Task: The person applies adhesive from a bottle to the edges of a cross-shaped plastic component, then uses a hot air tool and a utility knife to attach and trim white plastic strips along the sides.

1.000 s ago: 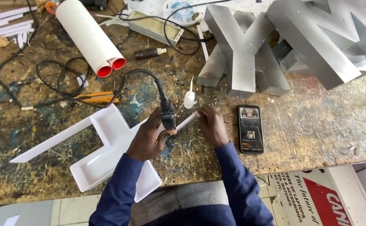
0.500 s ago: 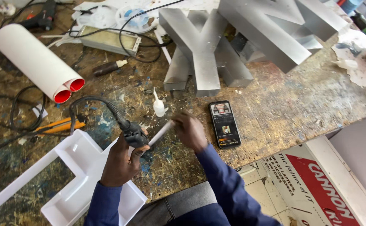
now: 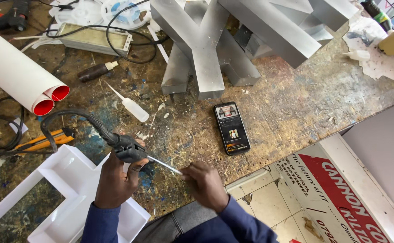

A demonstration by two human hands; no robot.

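My left hand is curled tight around one black tool. Its fingers wrap the fat handle, and a thick black cord loops out of the back of it over the table. A thin silver rod sticks out of the front of the tool and points to my other hand.

My right hand is closed too. Its fingertips meet the far end of the rod. I cannot tell if they pinch the rod itself or some tiny thing at its tip.

Both hands hang over the near edge of the one wooden table, which is rough and spotted with paint. I see two blue sleeves, one on each arm.

Just under my left hand is one big white letter shape with raised walls, like a tray. Just beside it lies one orange knife.

A little farther up lies one small white squeeze bottle with a long thin nose. One black phone lies flat with its screen lit, near my right hand but not touching it.

At the far left lies one white roll with red inside, and two red curls show at its end. Big silver metal letters lie along the far side. I cannot count them all.
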